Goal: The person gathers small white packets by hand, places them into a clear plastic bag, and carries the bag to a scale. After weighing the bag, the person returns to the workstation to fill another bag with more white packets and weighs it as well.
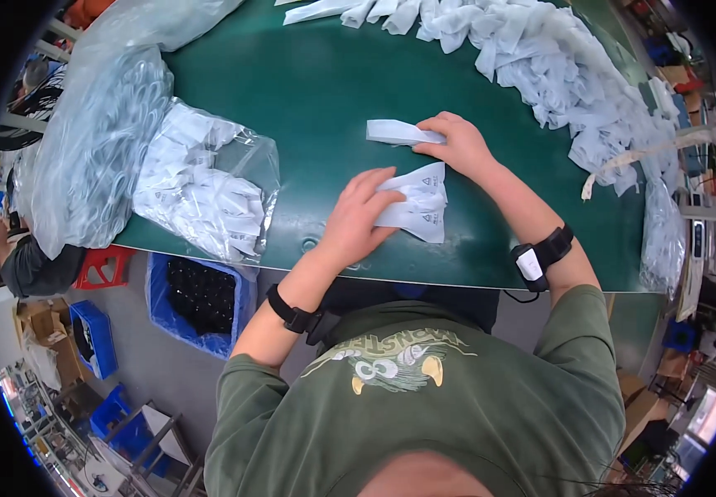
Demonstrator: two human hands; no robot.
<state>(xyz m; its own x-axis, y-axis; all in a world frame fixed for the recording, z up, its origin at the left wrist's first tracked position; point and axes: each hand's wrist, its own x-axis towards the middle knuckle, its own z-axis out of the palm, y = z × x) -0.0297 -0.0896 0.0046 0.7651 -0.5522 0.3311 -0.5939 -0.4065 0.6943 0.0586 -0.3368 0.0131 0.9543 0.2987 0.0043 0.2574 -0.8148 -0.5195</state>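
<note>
My left hand (355, 217) is closed on a gathered white plastic packet (426, 200) with small dark print, pinched at its middle so that the right end fans out. The packet lies at the table's near side. Beyond it, my right hand (462, 147) pinches the right end of a narrow, folded white packet (393, 131) between thumb and fingers. This second packet points left and lies on or just over the green tabletop (308, 91). What is inside either packet cannot be made out.
A long heap of white packets (557, 83) curves along the far right. At the left lie a see-through bag of white packets (200, 182) and a large bag of coiled, pale tubing (101, 149). A blue-lined bin (155, 290) with dark contents stands below the near edge.
</note>
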